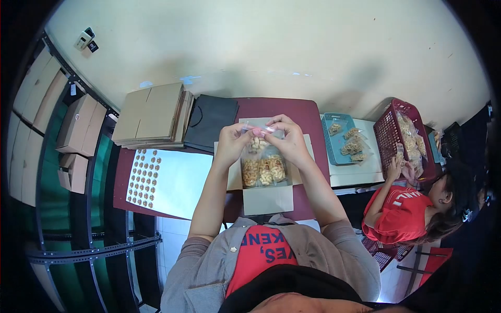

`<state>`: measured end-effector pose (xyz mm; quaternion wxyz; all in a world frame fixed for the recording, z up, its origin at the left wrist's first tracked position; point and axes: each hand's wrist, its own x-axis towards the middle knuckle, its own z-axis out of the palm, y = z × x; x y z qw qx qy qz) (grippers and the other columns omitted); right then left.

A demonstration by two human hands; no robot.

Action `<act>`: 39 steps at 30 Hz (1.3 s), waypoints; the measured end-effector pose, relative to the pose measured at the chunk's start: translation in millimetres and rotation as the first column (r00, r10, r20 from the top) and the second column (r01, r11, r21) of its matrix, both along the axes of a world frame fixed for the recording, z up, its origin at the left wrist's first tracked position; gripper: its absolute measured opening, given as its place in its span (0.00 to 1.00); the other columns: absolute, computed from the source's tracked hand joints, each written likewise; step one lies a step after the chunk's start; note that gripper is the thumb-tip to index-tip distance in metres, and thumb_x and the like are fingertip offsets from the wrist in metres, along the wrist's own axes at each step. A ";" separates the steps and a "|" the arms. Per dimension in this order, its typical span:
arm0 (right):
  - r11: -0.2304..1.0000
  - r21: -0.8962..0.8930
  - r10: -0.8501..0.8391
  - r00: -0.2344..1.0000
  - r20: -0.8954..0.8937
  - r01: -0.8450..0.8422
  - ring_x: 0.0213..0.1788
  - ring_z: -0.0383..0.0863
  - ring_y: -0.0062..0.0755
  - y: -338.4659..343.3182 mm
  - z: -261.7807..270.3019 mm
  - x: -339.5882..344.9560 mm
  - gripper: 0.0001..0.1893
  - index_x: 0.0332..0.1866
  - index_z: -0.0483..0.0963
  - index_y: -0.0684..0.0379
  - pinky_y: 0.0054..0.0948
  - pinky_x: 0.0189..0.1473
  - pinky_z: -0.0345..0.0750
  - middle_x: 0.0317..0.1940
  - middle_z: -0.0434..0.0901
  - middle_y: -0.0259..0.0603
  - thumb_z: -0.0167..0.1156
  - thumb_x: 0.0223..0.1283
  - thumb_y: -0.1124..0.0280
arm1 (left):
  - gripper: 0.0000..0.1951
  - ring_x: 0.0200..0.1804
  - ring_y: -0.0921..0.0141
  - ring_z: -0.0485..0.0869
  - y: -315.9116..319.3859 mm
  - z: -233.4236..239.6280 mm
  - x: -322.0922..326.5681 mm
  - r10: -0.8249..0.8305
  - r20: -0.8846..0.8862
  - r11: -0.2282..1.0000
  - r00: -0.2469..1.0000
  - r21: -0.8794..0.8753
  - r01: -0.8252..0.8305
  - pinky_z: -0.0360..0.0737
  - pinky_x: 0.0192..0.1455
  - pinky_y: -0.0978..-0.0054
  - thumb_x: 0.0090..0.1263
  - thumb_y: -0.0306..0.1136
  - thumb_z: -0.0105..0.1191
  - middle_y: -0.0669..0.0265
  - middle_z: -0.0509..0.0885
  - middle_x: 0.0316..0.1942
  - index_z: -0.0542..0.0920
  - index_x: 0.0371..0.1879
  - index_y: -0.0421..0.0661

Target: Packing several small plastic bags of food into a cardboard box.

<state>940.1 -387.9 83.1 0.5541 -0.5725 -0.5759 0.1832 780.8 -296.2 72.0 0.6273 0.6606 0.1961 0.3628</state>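
Between them, my left hand (232, 141) and my right hand (288, 137) grip the top of a clear plastic bag (258, 144) of pale snack pieces. Thumbs and fingertips meet along its upper edge. The bag hangs over an open cardboard box (268, 200) whose flaps are spread outward. Inside that box several filled clear snack bags (265, 172) sit side by side, some bearing round stickers. My forearms cover parts of the side flaps.
The box stands on a dark red table (282, 107). To the left are a sticker sheet (176, 180), stacked flat cardboard boxes (150, 113) and a black bag (211, 121). A blue tray (332, 150) and red basket (385, 125) stand right, beside a co-worker (399, 211) handling a bag.
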 end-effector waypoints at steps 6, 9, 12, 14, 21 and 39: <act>0.995 -0.099 -0.020 0.999 -0.028 0.017 0.48 0.74 0.34 -24.2 5.6 3.1 0.06 0.30 0.80 0.62 0.33 0.53 0.68 0.39 0.77 0.38 0.68 0.51 0.72 | 0.13 0.39 0.76 0.82 -6.8 0.1 -7.3 -0.068 0.003 0.992 0.998 -0.103 0.068 0.76 0.46 0.79 0.73 0.34 0.51 0.64 0.87 0.34 0.84 0.41 0.36; 0.995 -0.100 0.018 0.997 -0.071 -0.025 0.48 0.74 0.32 -35.0 3.4 7.0 0.06 0.31 0.80 0.64 0.31 0.53 0.68 0.40 0.77 0.40 0.68 0.52 0.73 | 0.16 0.40 0.74 0.82 -7.6 -1.0 -7.3 -0.107 -0.009 0.988 0.994 -0.114 0.105 0.77 0.48 0.76 0.74 0.37 0.49 0.62 0.87 0.35 0.84 0.42 0.35; 0.992 -0.121 0.024 0.994 -0.108 -0.037 0.48 0.75 0.30 -42.6 -0.3 10.5 0.06 0.32 0.80 0.64 0.30 0.54 0.68 0.39 0.77 0.40 0.68 0.52 0.74 | 0.18 0.41 0.73 0.83 -10.3 1.1 -5.2 -0.129 -0.017 0.987 0.992 -0.101 0.126 0.76 0.51 0.73 0.75 0.40 0.48 0.61 0.87 0.35 0.83 0.43 0.35; 0.996 -0.086 0.028 0.991 -0.131 -0.039 0.46 0.75 0.27 -45.6 -2.7 8.5 0.05 0.33 0.80 0.66 0.27 0.52 0.70 0.39 0.77 0.39 0.66 0.55 0.75 | 0.18 0.38 0.75 0.83 -10.6 2.2 -1.9 -0.146 0.033 0.984 0.989 -0.094 0.148 0.78 0.46 0.77 0.75 0.39 0.48 0.60 0.87 0.34 0.83 0.42 0.34; 0.999 -0.015 -0.049 0.858 -0.511 0.048 0.41 0.76 0.18 -45.3 -7.2 10.3 0.04 0.35 0.76 0.64 0.20 0.45 0.74 0.36 0.76 0.30 0.62 0.62 0.75 | 0.35 0.58 0.71 0.74 -35.0 -12.0 10.6 -0.308 0.086 0.939 0.948 -0.133 0.317 0.71 0.61 0.72 0.66 0.36 0.61 0.59 0.74 0.57 0.59 0.68 0.39; 0.969 -0.097 0.128 0.798 -0.589 -0.227 0.50 0.77 0.21 -42.1 -40.1 -26.6 0.23 0.63 0.65 0.69 0.23 0.52 0.74 0.50 0.78 0.42 0.57 0.68 0.69 | 0.20 0.53 0.73 0.76 -69.9 -57.5 16.5 0.156 0.181 0.963 0.971 -0.247 -0.109 0.73 0.57 0.74 0.76 0.38 0.48 0.59 0.77 0.51 0.65 0.59 0.38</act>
